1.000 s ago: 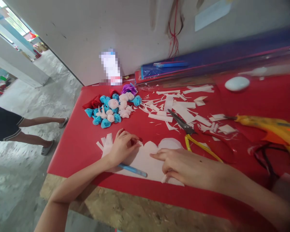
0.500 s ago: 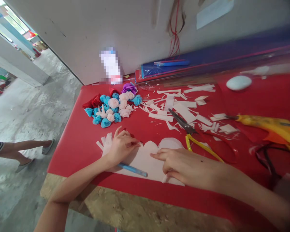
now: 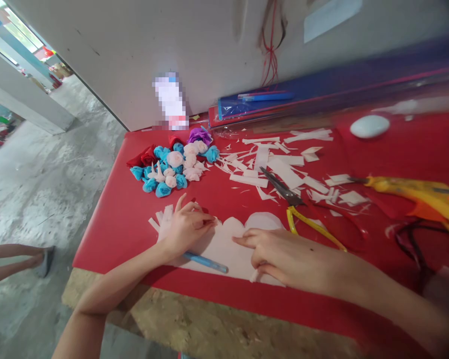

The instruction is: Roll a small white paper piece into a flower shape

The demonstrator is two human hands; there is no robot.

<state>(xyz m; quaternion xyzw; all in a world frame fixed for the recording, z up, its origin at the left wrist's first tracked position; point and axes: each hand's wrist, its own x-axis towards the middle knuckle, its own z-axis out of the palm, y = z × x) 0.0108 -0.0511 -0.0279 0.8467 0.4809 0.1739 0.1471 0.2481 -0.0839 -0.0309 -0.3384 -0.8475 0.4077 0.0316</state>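
Observation:
A pale pink sheet of paper [image 3: 232, 249] with rounded, petal-like top edges lies near the table's front. On its left part rests my left hand [image 3: 189, 224], thumb and index finger pinched together at the paper's upper edge. My right hand [image 3: 271, 249] lies over the right part, index finger stretched out and touching the sheet, the lower fingers bent. A blue pen [image 3: 206, 262] lies on the paper between the hands, one end under my left wrist. Cut paper strips [image 3: 155, 223] stick out beyond my left hand. Scissors [image 3: 290, 197] with yellow and red handles lie beyond my right hand.
Blue, pink, red and purple paper flowers [image 3: 175, 159] are grouped at the back left. White paper scraps [image 3: 280, 169] are scattered behind the scissors. At right lie a yellow glue gun [image 3: 415, 192] and a white oval object [image 3: 369, 126]. A person's legs [image 3: 15, 257] show on the floor.
Both hands, the paper and the pen stay practically in place. On the floor at left, the passing person's legs have moved further left.

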